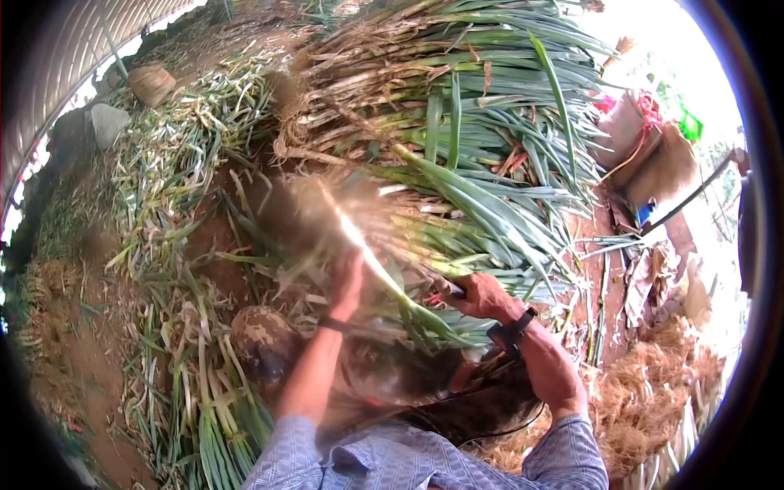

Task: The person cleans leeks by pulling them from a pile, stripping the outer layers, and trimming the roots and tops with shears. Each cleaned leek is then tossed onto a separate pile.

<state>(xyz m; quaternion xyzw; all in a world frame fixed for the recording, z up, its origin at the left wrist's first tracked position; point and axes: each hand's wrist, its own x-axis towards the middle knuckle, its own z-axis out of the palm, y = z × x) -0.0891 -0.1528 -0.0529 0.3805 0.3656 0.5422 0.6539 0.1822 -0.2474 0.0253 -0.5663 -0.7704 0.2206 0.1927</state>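
Observation:
My left hand [346, 273] is closed round a leek [369, 255], its fingers partly smeared by a blur in the middle of the view. The leek slants from its white root end at the upper left down to green leaves at the lower right. To the right of it, my right hand [483, 297] is wrapped round a short dark-handled tool [447, 286] that points left, towards the stalk. What kind of tool this is cannot be made out. Just beyond both hands lies a big heap of leeks [523, 106], roots to the left, leaves to the right.
Stripped leaves and peelings [192, 151] cover the ground at left. Several leeks [216, 425] lie at lower left. A mass of cut roots [637, 392] is at lower right, with stuffed sacks [653, 151] farther back. A thin black cord [510, 430] curves by my lap.

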